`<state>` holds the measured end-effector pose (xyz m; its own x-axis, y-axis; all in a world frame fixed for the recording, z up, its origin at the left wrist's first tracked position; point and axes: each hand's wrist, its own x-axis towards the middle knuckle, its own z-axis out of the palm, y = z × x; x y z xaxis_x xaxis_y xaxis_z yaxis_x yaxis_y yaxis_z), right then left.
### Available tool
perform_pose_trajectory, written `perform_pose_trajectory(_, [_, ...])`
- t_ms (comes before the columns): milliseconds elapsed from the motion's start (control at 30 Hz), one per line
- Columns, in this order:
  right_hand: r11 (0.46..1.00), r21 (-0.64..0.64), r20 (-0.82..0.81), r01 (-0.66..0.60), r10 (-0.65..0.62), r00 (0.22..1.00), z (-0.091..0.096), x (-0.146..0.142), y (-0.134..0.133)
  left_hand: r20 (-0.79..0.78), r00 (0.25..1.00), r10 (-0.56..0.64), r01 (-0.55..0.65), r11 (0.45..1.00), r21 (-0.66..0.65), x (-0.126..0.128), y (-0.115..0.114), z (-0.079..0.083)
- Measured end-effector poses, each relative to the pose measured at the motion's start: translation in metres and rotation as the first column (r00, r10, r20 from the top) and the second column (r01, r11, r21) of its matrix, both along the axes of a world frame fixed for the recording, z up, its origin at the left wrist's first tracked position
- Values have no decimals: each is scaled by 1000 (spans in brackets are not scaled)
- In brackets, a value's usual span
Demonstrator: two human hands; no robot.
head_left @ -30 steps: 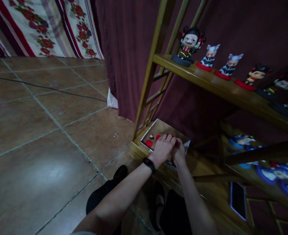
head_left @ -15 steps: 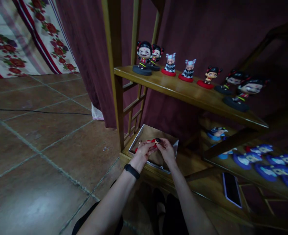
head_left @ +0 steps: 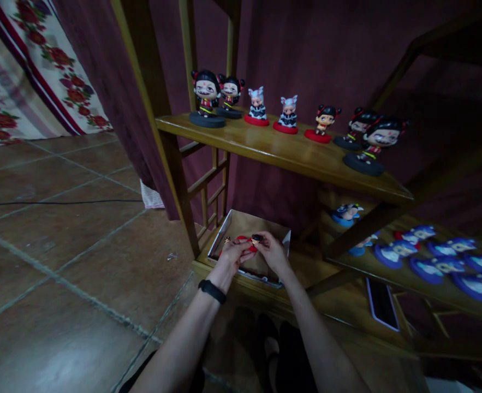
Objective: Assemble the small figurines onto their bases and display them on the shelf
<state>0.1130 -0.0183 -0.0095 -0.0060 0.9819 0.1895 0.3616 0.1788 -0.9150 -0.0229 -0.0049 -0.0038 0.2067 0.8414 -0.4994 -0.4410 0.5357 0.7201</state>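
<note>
Over an open cardboard box (head_left: 261, 219), my two hands meet around a small black-haired figurine (head_left: 257, 239) with red parts. My left hand (head_left: 233, 255), with a dark band on its wrist, is closed on the figurine's red lower part. The fingers of my right hand (head_left: 272, 251) pinch it near the head from the right. My fingers hide much of its body. Another small figurine (head_left: 227, 240) shows in the box just left of my left hand, partly covered by it.
The box sits on the wooden stand's low shelf. Above, a shelf (head_left: 265, 143) carries several figurines on round bases. To the right, blue-based figurines (head_left: 394, 254) lie on another shelf, with a phone (head_left: 382, 304) below. A cable (head_left: 60, 203) crosses the tiled floor.
My view has shifted to the right, so the stand and shelves appear further left. Both hands stay together on the figurine over the box, with little change in grip.
</note>
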Motion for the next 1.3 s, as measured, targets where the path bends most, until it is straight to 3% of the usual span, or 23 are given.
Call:
perform_pose_trajectory(533, [998,-10,-43,-54,53,998,-5,-2,-5,-47,998,-46,45,999,-25,-4,-1,-4])
perform_pose_trajectory(700, [998,-28,-242,60,-65,968,-12,-4,-2,-5,1000,-15,15,1000,13,-7,1,-2])
perform_pose_trajectory(833, [985,-111,-300,131,-159,941,-8,-2,-4,17,1000,-24,23,998,58,-7,1,1])
perform_pose_trajectory(1033, [983,-181,-447,-21,-63,892,6,-5,-12,-2,995,-101,101,990,98,-5,-2,6])
perform_pose_trajectory(1300, [974,-228,-453,-8,-98,886,1,-4,-7,-83,995,-62,73,988,133,-3,-3,7])
